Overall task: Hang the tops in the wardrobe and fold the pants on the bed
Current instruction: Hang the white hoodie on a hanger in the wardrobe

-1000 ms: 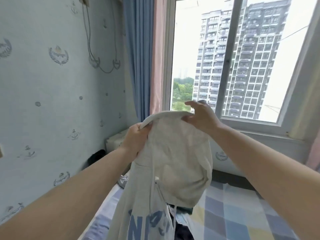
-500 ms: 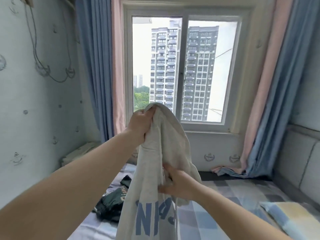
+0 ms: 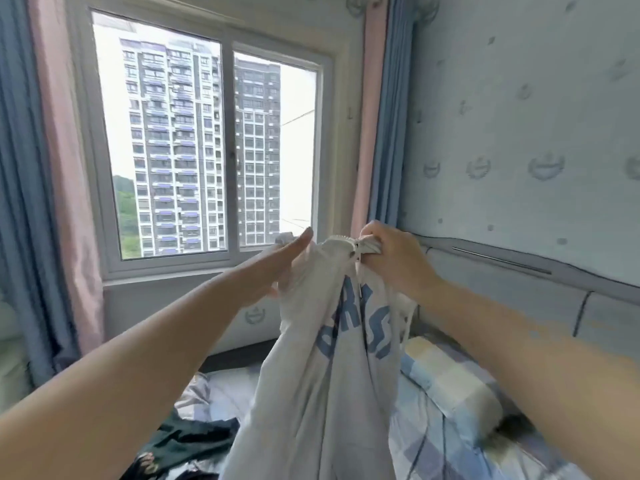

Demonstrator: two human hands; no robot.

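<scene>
Pale grey top (image 3: 322, 375) with large blue lettering hangs in mid-air in front of the person, above the bed (image 3: 446, 424); its ribbed neckline is bunched at the upper end, and the rest drops in long folds toward the lower edge of the view. Right hand (image 3: 394, 261) has its fingers curled round the gathered neckline, a closed grip on the cloth; left hand (image 3: 277, 268) lies against the fabric just left of that, fingers straight and together, its grip loose and open, its palm partly hidden by the cloth. Both bare forearms reach in from the lower corners. Below the top, a dark green garment (image 3: 187, 441) lies crumpled on the checked bedsheet; a checked pillow (image 3: 457, 382) sits to the right near a padded headboard (image 3: 540, 292). Behind the hands is a sliding window (image 3: 214, 147) showing tall apartment blocks, flanked by pink and blue curtains (image 3: 377, 133); pale blue patterned wallpaper (image 3: 519, 116) covers the right wall.
</scene>
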